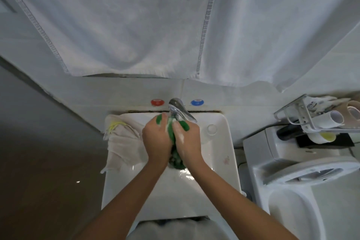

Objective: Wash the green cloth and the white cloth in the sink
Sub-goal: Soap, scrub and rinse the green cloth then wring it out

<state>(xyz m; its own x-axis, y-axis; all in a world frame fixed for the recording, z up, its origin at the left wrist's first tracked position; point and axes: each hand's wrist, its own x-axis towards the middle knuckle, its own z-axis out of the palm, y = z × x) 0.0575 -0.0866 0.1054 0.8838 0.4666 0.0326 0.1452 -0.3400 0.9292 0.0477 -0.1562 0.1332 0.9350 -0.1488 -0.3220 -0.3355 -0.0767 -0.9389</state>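
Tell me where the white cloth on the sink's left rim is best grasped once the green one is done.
Judging by its pose, pinch the bunched fold of the white cloth lying on the sink rim, coming from above with the left hand; its lower edge hangs off outside.

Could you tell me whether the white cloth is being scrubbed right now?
No, both hands grip the green cloth, while the white cloth lies draped over the sink's left rim.

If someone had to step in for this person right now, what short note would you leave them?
Left hand and right hand: both grip the soapy green cloth over the sink, under the tap.
White cloth: draped over the sink's left rim, untouched.
Done: green cloth lathered, mid-scrub.
Left: rinse the green cloth, then wash the white one.
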